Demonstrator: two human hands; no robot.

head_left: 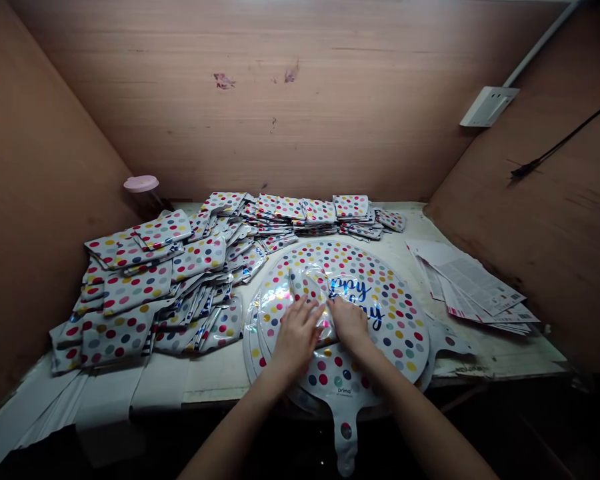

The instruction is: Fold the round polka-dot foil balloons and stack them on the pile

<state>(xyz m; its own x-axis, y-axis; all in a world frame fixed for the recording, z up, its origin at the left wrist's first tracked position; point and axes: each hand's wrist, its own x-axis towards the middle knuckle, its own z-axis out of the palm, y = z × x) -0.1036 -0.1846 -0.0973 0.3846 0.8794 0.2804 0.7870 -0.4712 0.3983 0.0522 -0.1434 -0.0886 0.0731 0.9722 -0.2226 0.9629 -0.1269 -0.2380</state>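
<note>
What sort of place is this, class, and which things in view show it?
Probably a workshop booth for handwork: wooden walls around a worktable, heaps of folded foil balloons, and printed sheets.

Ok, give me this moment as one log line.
left hand: on folded dotted foil | right hand: by its edge | beneath: round balloon | left: folded pile

Balloon stack (405,320) between packet pile (137,287) and papers (473,283)
</note>
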